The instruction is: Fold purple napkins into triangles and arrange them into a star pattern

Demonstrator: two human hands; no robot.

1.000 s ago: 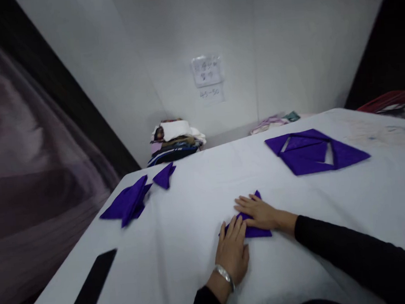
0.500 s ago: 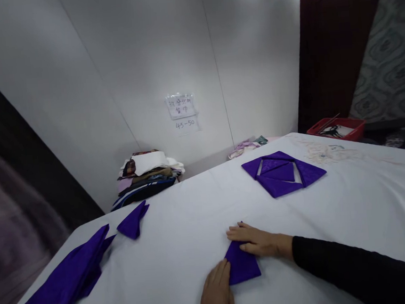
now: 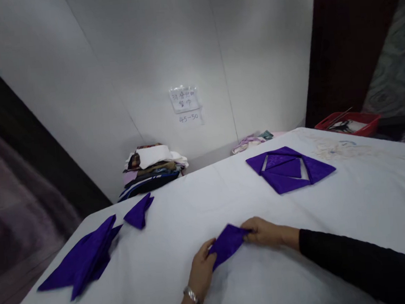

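A folded purple napkin (image 3: 229, 244) is held between my two hands, just over the white tablecloth (image 3: 174, 230). My left hand (image 3: 202, 265), with a silver bracelet at the wrist, pinches its left end between thumb and fingers. At the opposite end, my right hand (image 3: 262, 231) grips a corner, the black sleeve reaching in from the right. Beyond the hands, several purple folded pieces (image 3: 289, 169) lie arranged in an angular ring around a smaller triangle. Left of my hands are a small folded purple napkin (image 3: 138, 212) and a larger overlapping purple pile (image 3: 84, 259).
Behind the table's far edge sits a stack of folded clothes (image 3: 152, 168), with more cloth (image 3: 251, 141) further right. A red basket (image 3: 349, 124) stands past the far right corner. A handwritten sign (image 3: 184, 99) hangs on the pale wall.
Both hands lay flat on the napkin before; now they pinch its two ends, and it has been lifted and turned. The view has shifted slightly.
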